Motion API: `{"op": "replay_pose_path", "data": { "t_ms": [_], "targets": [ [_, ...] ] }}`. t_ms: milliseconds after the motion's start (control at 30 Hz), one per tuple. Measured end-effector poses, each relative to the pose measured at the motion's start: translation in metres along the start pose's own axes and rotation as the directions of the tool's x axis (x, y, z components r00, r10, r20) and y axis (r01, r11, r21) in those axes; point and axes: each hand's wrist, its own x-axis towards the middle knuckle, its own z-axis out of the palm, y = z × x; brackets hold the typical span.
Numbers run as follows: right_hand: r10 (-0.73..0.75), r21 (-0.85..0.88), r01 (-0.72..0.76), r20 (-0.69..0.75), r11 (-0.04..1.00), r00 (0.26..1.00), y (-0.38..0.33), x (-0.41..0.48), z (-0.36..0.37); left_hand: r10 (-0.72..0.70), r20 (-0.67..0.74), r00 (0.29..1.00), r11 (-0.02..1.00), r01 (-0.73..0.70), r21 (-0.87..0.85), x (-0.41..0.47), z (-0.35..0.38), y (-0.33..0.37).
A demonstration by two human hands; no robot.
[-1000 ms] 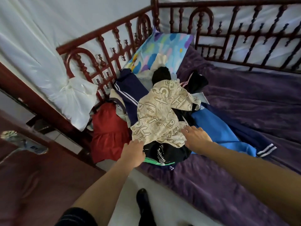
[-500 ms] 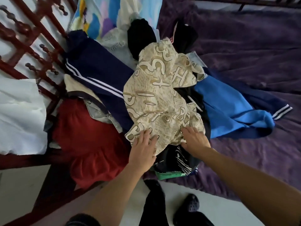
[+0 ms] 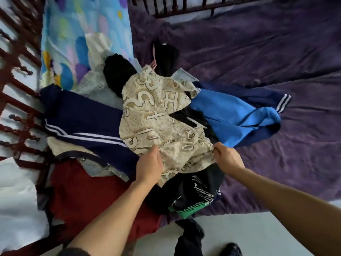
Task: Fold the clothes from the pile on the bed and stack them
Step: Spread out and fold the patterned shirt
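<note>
A beige garment with letter prints (image 3: 158,122) lies on top of the pile of clothes on the purple bed (image 3: 276,61). My left hand (image 3: 149,166) grips its near left edge. My right hand (image 3: 227,157) pinches its near right edge. Under it lie a navy jacket with white stripes (image 3: 83,119), a bright blue garment (image 3: 238,115), a black printed shirt (image 3: 195,193), a red garment (image 3: 86,193) and other black pieces (image 3: 118,72).
A dark red wooden bed rail (image 3: 20,100) runs along the left and the back. A colourful pillow (image 3: 79,34) leans at the head. White cloth (image 3: 16,206) hangs at the left. The pale floor (image 3: 267,235) and my dark shoes show below.
My head has come closer over the pile. Both hands went from resting on the beige garment to taking hold of its near edges, and they have spread apart.
</note>
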Motion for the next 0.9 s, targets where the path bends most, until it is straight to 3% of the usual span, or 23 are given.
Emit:
{"op": "replay_pose_path", "data": {
  "t_ms": [233,500,700,900],
  "targets": [
    [0.187,0.192,-0.131,-0.313,0.973,0.931,0.068,-0.016,-0.114,0.176,-0.074,0.982,0.983,-0.179,-0.037,0.028,-0.045,0.107],
    [0.262,0.319,-0.099,-0.521,0.942,0.812,0.179,-0.067,-0.258,0.233,-0.078,0.969,0.952,-0.244,-0.183,0.030,-0.057,0.286],
    [0.392,0.386,-0.170,-0.619,0.906,0.680,0.277,-0.096,-0.334,0.305,-0.079,0.949,0.908,-0.315,-0.276,0.051,-0.030,0.409],
    [0.586,0.482,-0.342,-0.583,0.807,0.562,0.373,-0.094,-0.363,0.326,0.000,0.945,0.849,-0.293,-0.439,0.111,0.021,0.511]
  ]
}}
